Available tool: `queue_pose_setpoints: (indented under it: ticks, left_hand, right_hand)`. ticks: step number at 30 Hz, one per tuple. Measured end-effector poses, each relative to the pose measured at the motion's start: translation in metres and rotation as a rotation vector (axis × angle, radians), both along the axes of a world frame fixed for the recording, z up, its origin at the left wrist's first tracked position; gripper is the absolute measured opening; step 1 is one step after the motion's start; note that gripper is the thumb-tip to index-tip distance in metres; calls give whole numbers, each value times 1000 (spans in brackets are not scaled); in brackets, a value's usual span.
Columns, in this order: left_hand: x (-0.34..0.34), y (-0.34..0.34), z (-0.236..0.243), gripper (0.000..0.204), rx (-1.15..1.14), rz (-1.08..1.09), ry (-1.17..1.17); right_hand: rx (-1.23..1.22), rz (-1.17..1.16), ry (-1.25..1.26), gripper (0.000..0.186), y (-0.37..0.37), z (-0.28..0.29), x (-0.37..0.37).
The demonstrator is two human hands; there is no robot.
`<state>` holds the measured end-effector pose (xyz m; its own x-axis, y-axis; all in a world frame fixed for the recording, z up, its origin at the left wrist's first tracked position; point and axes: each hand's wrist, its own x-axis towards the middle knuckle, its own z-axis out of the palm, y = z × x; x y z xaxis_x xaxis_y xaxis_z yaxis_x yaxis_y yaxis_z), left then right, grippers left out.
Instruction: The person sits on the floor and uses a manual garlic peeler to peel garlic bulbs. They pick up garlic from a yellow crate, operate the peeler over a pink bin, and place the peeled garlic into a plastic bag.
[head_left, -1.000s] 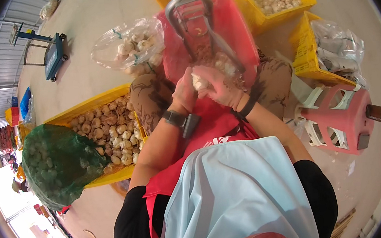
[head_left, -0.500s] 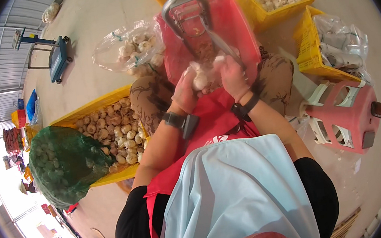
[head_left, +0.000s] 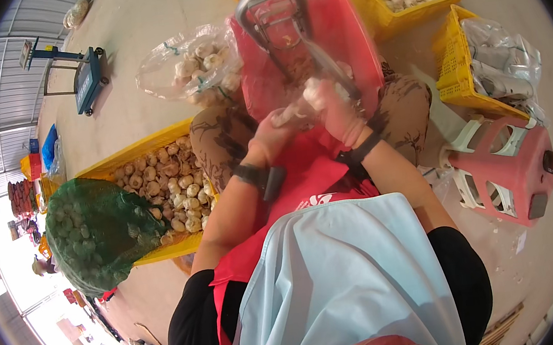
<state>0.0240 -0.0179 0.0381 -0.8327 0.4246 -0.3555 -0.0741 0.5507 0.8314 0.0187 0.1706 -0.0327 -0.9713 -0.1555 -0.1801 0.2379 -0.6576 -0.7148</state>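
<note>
"So, start at the fingertips: what does the right hand have?"

"A whitish garlic bulb, clamped between fingers and thumb. It's smeared by motion blur, so its outline is soft."

"And the left hand?"

"Just beside it, on the left. Its fingers reach toward the right hand, but they're too blurred; I can't tell whether they pinch anything or are merely together."

"Where is that bulb within the wider scene?"

"Over the near part of the red tub, which sits between the person's knees in patterned trousers. A grey metal frame, rounded at its far end, stands over the tub, and brownish bits lie beneath it."

"What about further out?"

"Left of the tub, a clear bag holds more garlic. Nearer on the left is a yellow crate of bulbs, with a green net sack resting against its left end. Far right, another yellow crate holds pale bulbs. Nearer on the right, one more crate carries clear plastic packaging, and just nearer lies a red-and-white stool, tipped over. Far left, well apart, stands a blue platform scale."
</note>
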Motion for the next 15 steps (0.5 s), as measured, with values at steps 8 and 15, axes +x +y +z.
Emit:
queue_pose_setpoints:
  ticks: [8,15]
  left_hand:
    - [-21,-5,31,34,-253,153,599]
    - [-16,24,-1,35,427,-130,216]
  right_hand:
    - [64,103,-291,64,14,35,11]
    - [484,-116,-10,28,-3,15,13]
